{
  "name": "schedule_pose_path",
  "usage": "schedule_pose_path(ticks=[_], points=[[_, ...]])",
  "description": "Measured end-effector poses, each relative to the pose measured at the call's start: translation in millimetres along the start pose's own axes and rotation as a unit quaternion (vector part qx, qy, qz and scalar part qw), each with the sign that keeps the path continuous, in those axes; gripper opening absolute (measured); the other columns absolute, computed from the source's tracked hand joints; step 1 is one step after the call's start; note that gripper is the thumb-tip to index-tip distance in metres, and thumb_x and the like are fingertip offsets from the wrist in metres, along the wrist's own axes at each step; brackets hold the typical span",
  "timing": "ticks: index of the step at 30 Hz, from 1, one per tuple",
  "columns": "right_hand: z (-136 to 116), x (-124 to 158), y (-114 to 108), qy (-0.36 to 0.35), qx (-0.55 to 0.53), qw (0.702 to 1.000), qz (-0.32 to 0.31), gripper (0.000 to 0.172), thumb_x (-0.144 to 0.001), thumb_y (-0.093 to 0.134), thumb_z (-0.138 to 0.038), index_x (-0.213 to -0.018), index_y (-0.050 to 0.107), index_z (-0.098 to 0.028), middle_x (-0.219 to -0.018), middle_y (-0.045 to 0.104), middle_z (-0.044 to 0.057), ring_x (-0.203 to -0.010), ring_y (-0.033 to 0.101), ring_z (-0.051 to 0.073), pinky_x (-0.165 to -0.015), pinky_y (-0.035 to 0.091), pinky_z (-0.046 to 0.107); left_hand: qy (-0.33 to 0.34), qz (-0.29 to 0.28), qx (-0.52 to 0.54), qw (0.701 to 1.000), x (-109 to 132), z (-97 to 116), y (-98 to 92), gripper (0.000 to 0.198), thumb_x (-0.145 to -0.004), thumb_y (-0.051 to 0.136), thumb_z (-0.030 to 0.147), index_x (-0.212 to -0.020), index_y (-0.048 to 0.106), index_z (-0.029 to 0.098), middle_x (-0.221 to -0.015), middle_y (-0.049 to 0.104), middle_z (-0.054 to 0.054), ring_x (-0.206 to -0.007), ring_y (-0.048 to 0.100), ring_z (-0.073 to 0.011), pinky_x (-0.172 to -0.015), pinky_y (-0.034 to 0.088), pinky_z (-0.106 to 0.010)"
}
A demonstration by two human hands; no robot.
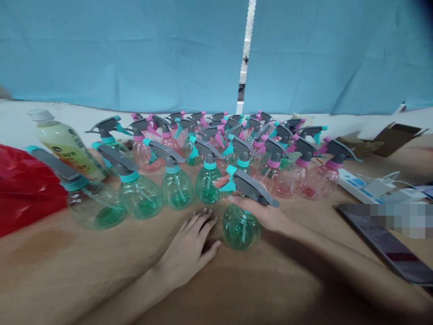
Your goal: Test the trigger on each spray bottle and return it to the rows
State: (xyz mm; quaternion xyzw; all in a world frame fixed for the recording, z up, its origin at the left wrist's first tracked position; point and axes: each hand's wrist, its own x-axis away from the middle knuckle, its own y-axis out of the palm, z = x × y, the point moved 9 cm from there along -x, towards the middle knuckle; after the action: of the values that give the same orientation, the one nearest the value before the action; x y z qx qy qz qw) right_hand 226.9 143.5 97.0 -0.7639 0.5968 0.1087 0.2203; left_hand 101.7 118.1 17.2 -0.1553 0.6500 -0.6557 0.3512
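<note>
Wooden tabletop (111, 284) carries a close cluster of green and pink trigger spray bottles (177, 192). Red plastic bag (27, 192) at far left. Left hand (189, 250) palm-down on the wood, fingers slightly apart. Right hand (259, 211) clamped around the neck of the foremost green spray bottle (241, 231), roughly upright before the cluster; base contact unclear.

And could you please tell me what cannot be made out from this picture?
In the head view:
Front green bottle: neck mostly behind the right hand.
Rear spray bottles: bodies hidden by nearer bottles.
Labelled bottle: print too blurred to read.
Red bag: cut off by the left edge.
Dark flat device: partly under pixelation.
</note>
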Motion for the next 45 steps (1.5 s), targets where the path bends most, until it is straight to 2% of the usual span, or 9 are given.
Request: schedule_pose_path(ticks=[6, 11, 14, 19, 25, 30, 37, 41, 45], points=[[0, 0, 0, 0.000, 0.012, 1.000, -0.002, 0.032, -0.085, 0.056, -0.028, -0.117, 0.060, -0.028, -0.076, 0.060, -0.001, -0.055, 0.046, 0.013, -0.060, 0.043, 0.030, 0.001, 0.007, 0.000, 1.000, 1, 0, -0.9, 0.044, -0.095, 0.046, 0.039, -0.131, 0.048, 0.012, -0.137, 0.050, -0.014, -0.128, 0.043, -0.0285, -0.104, 0.036, -0.046], [-2, -1, -2, -0.011, 0.012, 1.000, 0.010, 0.034, -0.083, 0.060, -0.026, -0.117, 0.060, -0.029, -0.071, 0.057, -0.003, -0.060, 0.048, 0.013, -0.067, 0.044, 0.031, -0.001, 0.003, 0.000, 1.000, 0, 0, -1.5, 0.045, -0.095, 0.044, 0.039, -0.131, 0.047, 0.013, -0.138, 0.049, -0.013, -0.128, 0.043, -0.0283, -0.104, 0.036, -0.046], [-1, 0, -2, -0.008, 0.008, 1.000, 0.008, 0.034, -0.084, 0.060, -0.026, -0.118, 0.059, -0.029, -0.078, 0.059, -0.002, -0.062, 0.048, 0.013, -0.069, 0.045, 0.032, -0.001, 0.000, -0.002, 1.000, -1, 0, -1.2, 0.045, -0.095, 0.044, 0.039, -0.132, 0.046, 0.013, -0.138, 0.049, -0.013, -0.128, 0.043, -0.0279, -0.104, 0.035, -0.045], [6, 2, -1, 0.015, 0.011, 1.000, -0.004, 0.034, -0.086, 0.058, -0.029, -0.120, 0.058, -0.032, -0.067, 0.053, -0.004, -0.052, 0.042, 0.012, -0.069, 0.046, 0.034, -0.003, 0.000, -0.001, 1.000, 0, -1, -0.6, 0.046, -0.095, 0.044, 0.040, -0.132, 0.046, 0.013, -0.137, 0.049, -0.014, -0.127, 0.043, -0.0288, -0.103, 0.036, -0.047], [8, 3, -2, 0.033, 0.035, 0.999, -0.001, 0.032, -0.086, 0.058, -0.035, -0.118, 0.059, -0.030, -0.066, 0.053, -0.003, -0.061, 0.051, 0.015, -0.064, 0.045, 0.032, -0.001, -0.002, -0.001, 1.000, 0, 0, -1.2, 0.046, -0.095, 0.044, 0.040, -0.132, 0.046, 0.013, -0.138, 0.048, -0.014, -0.128, 0.043, -0.0290, -0.103, 0.036, -0.047], [2, 1, -2, 0.017, 0.034, 0.999, 0.004, 0.025, -0.085, 0.059, -0.034, -0.110, 0.062, -0.029, -0.084, 0.061, -0.001, -0.069, 0.054, 0.014, -0.068, 0.045, 0.031, -0.002, 0.002, 0.000, 1.000, 0, 0, -0.8, 0.045, -0.095, 0.044, 0.039, -0.132, 0.046, 0.013, -0.138, 0.049, -0.014, -0.127, 0.044, -0.0286, -0.104, 0.036, -0.046], [-1, -2, -2, 0.004, 0.019, 1.000, 0.014, 0.015, -0.086, 0.057, -0.039, -0.094, 0.061, -0.026, -0.077, 0.057, -0.002, -0.065, 0.052, 0.013, -0.072, 0.044, 0.031, -0.002, -0.007, -0.004, 1.000, 1, 0, 1.0, 0.046, -0.095, 0.046, 0.038, -0.132, 0.046, 0.011, -0.138, 0.048, -0.014, -0.129, 0.041, -0.0286, -0.106, 0.034, -0.047], [-5, -3, -3, -0.001, 0.047, 0.999, 0.021, 0.016, -0.087, 0.056, -0.040, -0.087, 0.059, -0.024, -0.078, 0.056, -0.002, -0.072, 0.052, 0.014, -0.070, 0.042, 0.030, 0.000, -0.007, -0.004, 1.000, 1, 0, 0.4, 0.046, -0.095, 0.045, 0.039, -0.132, 0.046, 0.011, -0.140, 0.047, -0.014, -0.130, 0.041, -0.0286, -0.105, 0.034, -0.047], [-5, -3, -5, 0.001, 0.061, 0.998, 0.028, 0.020, -0.087, 0.056, -0.041, -0.078, 0.056, -0.023, -0.073, 0.052, -0.002, -0.067, 0.049, 0.013, -0.064, 0.040, 0.028, -0.002, -0.011, -0.003, 1.000, 1, 0, 1.4, 0.046, -0.095, 0.045, 0.039, -0.132, 0.046, 0.011, -0.139, 0.047, -0.014, -0.130, 0.041, -0.0289, -0.105, 0.034, -0.048]])
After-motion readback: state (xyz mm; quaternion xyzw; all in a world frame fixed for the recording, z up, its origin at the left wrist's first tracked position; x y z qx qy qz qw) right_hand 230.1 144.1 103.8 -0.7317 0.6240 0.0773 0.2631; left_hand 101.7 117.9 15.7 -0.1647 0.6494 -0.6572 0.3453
